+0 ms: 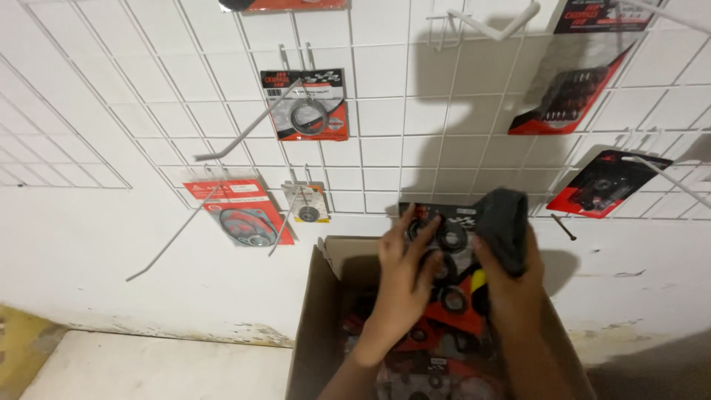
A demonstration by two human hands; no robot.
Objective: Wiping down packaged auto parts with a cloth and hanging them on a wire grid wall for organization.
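While the left hand [404, 278] pinches a carded pack of black seal rings [443, 244] w/ fingers spread on its face, the right hand [511, 270] is clamped round a dark grey cloth [503, 222] — both over an open cardboard box [315, 318] of similar packs, near a white wire grid [385, 111] hung w/ more packs.

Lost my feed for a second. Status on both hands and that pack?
Left hand grips blister pack of black rings. Right hand holds dark cloth against it. Both above open cardboard box, wire grid behind. Nothing blocking.
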